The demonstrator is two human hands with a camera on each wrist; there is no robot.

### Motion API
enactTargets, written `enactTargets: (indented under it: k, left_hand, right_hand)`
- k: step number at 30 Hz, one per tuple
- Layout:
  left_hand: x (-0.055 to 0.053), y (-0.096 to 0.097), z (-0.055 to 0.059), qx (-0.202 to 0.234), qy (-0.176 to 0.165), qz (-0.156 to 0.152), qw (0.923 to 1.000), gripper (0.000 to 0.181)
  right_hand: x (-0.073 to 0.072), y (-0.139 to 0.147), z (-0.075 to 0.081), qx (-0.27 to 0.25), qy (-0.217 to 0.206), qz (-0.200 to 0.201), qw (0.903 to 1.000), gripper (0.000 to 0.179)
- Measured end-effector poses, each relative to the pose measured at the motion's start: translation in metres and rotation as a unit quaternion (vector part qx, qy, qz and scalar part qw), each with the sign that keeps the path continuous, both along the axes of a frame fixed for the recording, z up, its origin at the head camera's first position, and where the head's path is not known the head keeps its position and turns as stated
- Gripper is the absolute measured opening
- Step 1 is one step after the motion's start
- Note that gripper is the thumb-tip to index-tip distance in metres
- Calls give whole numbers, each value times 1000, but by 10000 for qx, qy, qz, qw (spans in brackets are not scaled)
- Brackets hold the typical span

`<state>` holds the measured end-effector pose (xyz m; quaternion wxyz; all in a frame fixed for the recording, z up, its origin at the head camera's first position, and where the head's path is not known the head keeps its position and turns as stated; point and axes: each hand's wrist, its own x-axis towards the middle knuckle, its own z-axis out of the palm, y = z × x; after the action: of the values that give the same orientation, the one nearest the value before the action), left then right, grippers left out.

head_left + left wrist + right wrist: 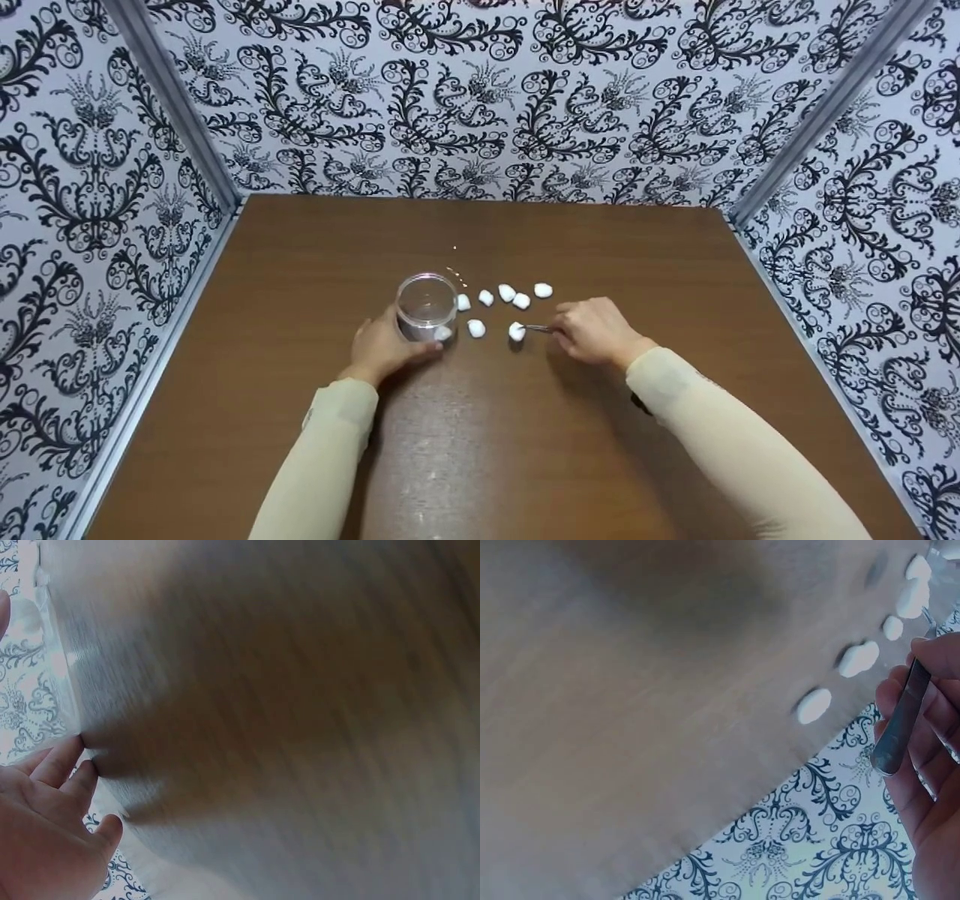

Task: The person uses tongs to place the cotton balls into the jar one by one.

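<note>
My left hand (381,349) grips a clear jar (426,301) low on its side, with the thumb along the front. Through the jar wall a white cotton ball (442,334) shows near the bottom. With its fingers around metal tweezers (901,724), my right hand (598,330) is to the right of the jar. At the tweezer tips a cotton ball (517,330) is held, seemingly just above the table. Between that ball and the jar lies another cotton ball (476,328). In the left wrist view my left hand (52,817) shows bent fingers at the left edge.
Several more cotton balls (507,292) lie in a loose row behind the hands on the brown wooden table (300,247). Patterned wall panels (480,97) enclose the back and both sides, joined by grey metal posts (176,105). Small bright specks lie behind the jar.
</note>
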<state>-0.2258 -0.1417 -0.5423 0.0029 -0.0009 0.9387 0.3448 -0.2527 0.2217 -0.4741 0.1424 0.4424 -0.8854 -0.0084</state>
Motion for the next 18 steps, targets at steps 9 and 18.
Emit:
enactTargets:
  k: [9,18]
  left_hand:
    - [1,0,2,18,-59,-19,10000,113]
    - [-1,0,-2,23,46,-11,10000,113]
  right_hand:
    - [-13,-10,17,-197,244,121,9994,8]
    - [-26,-53,58,-482,575,299,9967,6]
